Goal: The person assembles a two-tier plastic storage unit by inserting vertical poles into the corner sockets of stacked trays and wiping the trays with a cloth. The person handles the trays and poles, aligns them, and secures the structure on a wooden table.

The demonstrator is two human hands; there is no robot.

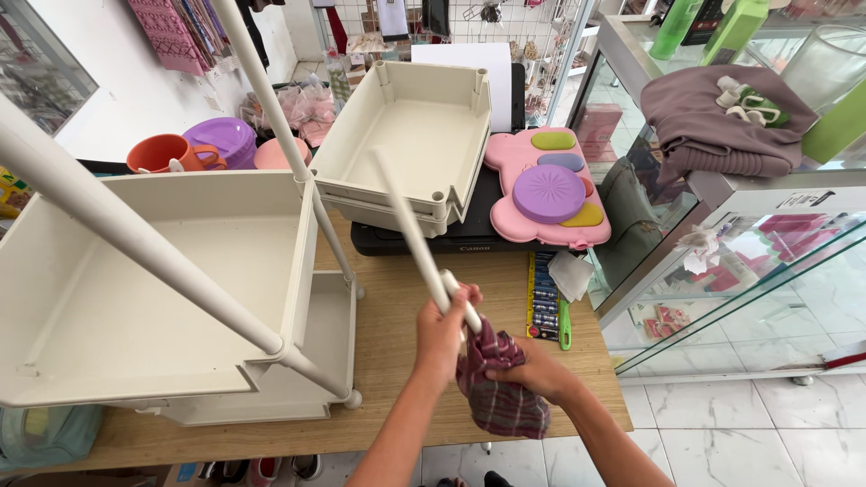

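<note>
Head view, looking down over a wooden table [397, 298]: both hands meet at the near end of a white pole [417, 236], just past the table's front edge. The pole's long axis runs from the hands up and away to the left, its far end lying over the stacked cream trays [401, 135] at the back of the table. The left hand [444, 329] is curled tight around the pole near its lower tip, fingers wrapped and pressed together, thumb side toward the trays. The right hand [532, 370] sits just below and to the right of it, pinching a bunched plaid cloth [496, 383] in maroon and grey — the cloth touches the pole's end and hangs down off the table edge. Of the two, the left hand is the one on the pole itself; the right touches it only through the cloth, as far as can be seen.

Left of the hands on the table stands a cream shelf rack [162, 289] with two more white poles rising through its corners. Behind the pole's far end, right of the stacked trays, lies a pink compartment tray [546, 189] with coloured lids — it rests on a black printer [424, 236]. A green-handled brush [563, 323] lies on the table just right of the hands, near a glass display case [749, 271].
</note>
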